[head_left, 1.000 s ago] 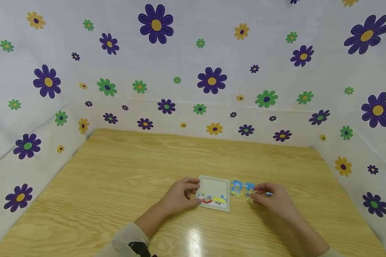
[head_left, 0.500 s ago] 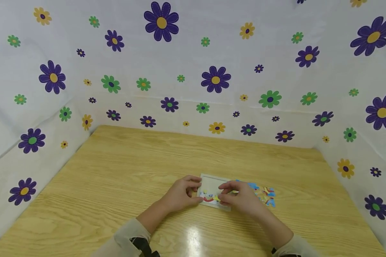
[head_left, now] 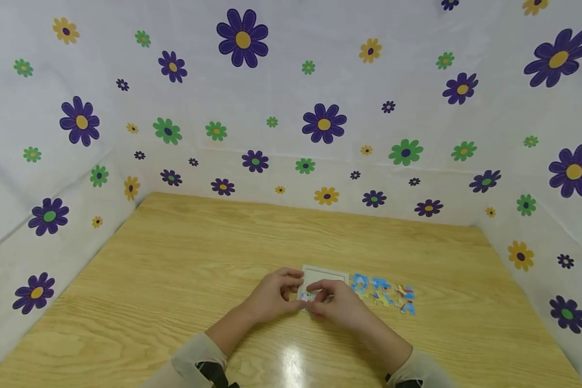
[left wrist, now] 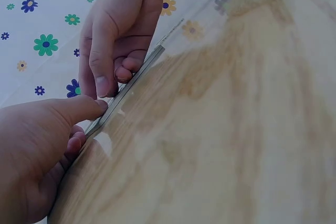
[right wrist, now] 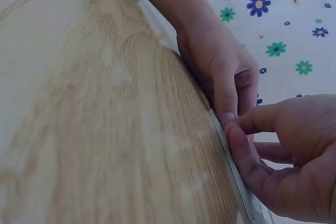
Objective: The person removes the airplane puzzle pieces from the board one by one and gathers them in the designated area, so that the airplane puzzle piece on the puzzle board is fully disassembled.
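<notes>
A pale square puzzle tray (head_left: 325,269) lies on the table, its inner floor bare toward the back. My left hand (head_left: 270,295) grips the tray's left edge, thumb at the near corner and fingers curled along the side. Over the tray's near left part, my right hand (head_left: 337,304) has its thumb and index finger bent together on a small pale puzzle piece (head_left: 309,296), mostly hidden by the fingers. In the left wrist view the tray (left wrist: 131,85) shows edge-on beneath both hands. The two thumbs nearly meet in the right wrist view.
Several loose jigsaw pieces (head_left: 381,283), blue, yellow and red, lie just right of the tray. The wood-grain table (head_left: 213,237) reaches back to a white flower-patterned cloth (head_left: 271,97), which also rises at both sides.
My right hand has moved left from the loose pieces, across the tray, to its near left part. The left hand stays on the tray's left edge.
</notes>
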### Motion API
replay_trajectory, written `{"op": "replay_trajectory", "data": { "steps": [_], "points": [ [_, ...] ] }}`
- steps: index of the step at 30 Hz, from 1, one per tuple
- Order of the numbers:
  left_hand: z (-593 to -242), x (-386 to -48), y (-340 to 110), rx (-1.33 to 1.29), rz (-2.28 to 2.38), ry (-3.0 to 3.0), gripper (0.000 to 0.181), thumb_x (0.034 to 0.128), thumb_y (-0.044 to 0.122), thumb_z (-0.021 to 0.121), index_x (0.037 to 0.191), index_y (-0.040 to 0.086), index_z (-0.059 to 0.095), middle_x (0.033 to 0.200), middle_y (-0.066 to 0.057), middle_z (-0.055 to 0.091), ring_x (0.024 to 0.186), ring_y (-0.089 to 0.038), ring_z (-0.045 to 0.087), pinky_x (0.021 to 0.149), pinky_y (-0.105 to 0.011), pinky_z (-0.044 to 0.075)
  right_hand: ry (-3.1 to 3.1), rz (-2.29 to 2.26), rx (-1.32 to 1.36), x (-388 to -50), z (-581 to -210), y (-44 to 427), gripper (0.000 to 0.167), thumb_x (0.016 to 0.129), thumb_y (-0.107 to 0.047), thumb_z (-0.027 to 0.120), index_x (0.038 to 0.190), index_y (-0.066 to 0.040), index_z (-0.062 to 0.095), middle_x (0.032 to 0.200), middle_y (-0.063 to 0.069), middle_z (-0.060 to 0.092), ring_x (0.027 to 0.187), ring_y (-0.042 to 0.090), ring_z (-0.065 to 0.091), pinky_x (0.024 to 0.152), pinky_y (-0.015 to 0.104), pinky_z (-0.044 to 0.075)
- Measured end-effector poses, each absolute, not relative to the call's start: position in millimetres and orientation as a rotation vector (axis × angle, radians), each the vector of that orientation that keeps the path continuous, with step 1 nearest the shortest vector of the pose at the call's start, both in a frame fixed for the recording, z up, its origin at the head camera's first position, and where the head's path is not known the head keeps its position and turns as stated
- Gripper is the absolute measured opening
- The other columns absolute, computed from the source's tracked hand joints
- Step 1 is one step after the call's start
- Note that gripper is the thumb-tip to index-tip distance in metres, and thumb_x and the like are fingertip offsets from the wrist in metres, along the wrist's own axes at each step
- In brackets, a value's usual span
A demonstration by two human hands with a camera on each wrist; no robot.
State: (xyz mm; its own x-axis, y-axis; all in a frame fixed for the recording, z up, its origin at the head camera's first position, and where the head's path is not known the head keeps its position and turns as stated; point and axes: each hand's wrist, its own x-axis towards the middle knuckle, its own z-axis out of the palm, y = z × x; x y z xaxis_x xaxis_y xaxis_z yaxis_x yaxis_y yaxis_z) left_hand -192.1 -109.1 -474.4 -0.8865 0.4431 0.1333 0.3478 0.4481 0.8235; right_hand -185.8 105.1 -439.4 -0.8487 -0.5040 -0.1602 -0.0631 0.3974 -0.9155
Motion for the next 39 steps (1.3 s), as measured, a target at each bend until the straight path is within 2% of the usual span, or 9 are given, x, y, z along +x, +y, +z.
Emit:
{"op": "replay_trajectory", "data": {
  "steps": [7,13,16,20,24,30,39],
  "points": [
    [-476.4,-190.7,-108.7,0.731,1.423,2.604,0.050,0.0885,0.024,0.078,0.128,-0.003,0.065,0.139,-0.007,0.057,0.091,-0.008,0.057,0.071,-0.019,0.052,2.420,-1.275,-0.535,-181.7,-440.3,100.3,0.043,0.092,-0.016,0.071,0.128,0.006,0.061,0.081,0.003,0.061,0.062,0.010,0.061,0.053,0.021,0.049],
    [-475.7,-191.6,-107.2,0.747,1.411,2.638,0.036,0.0957,0.016,0.068,0.126,-0.004,0.066,0.138,-0.008,0.057,0.092,-0.010,0.059,0.073,-0.019,0.053,2.468,-1.236,-0.506,-180.8,-436.5,98.1,0.037,0.092,-0.014,0.070,0.124,0.002,0.062,0.080,0.003,0.060,0.060,0.011,0.060,0.050,0.021,0.045],
    [-476.4,-191.9,-106.9,0.756,1.416,2.657,0.030,0.0983,0.008,0.061,0.125,-0.004,0.067,0.137,-0.010,0.058,0.106,-0.019,0.064,0.083,-0.025,0.056,2.478,-1.235,-0.490,-180.5,-436.0,98.3,0.033,0.092,-0.013,0.069,0.122,-0.002,0.060,0.082,0.004,0.059,0.061,0.012,0.060,0.051,0.023,0.046],
    [-476.9,-192.4,-106.2,0.777,1.427,2.676,0.028,0.0993,0.004,0.057,0.124,-0.004,0.067,0.136,-0.013,0.059,0.118,-0.025,0.062,0.092,-0.032,0.055,2.475,-1.276,-0.453,-180.2,-436.3,98.6,0.028,0.094,-0.012,0.068,0.120,-0.006,0.058,0.083,0.005,0.059,0.061,0.013,0.060,0.052,0.025,0.045],
    [-478.0,-191.9,-108.4,0.769,1.437,2.671,0.029,0.0971,0.005,0.061,0.123,-0.004,0.068,0.136,-0.012,0.060,0.105,-0.019,0.064,0.083,-0.024,0.054,2.413,-1.432,-0.400,-178.2,-437.1,96.0,0.022,0.096,-0.011,0.066,0.116,-0.003,0.058,0.089,0.010,0.061,0.063,0.014,0.062,0.054,0.025,0.050],
    [-478.1,-192.5,-113.0,0.753,1.480,2.654,0.030,0.0937,0.003,0.065,0.122,-0.006,0.068,0.135,-0.012,0.060,0.096,-0.013,0.062,0.075,-0.019,0.053,2.261,-1.671,-0.307,-178.0,-437.5,91.8,0.018,0.096,-0.006,0.065,0.109,0.003,0.056,0.097,0.016,0.063,0.080,0.019,0.070,0.071,0.030,0.060],
    [-478.9,-193.5,-107.3,0.767,1.451,2.647,0.030,0.0954,0.004,0.063,0.124,-0.005,0.067,0.136,-0.013,0.059,0.095,-0.014,0.063,0.074,-0.019,0.053,2.120,-1.723,-0.243,-172.4,-436.5,108.3,0.032,0.098,-0.003,0.057,0.130,0.003,0.059,0.095,0.012,0.062,0.079,0.014,0.066,0.073,0.026,0.058]
  ]
}}
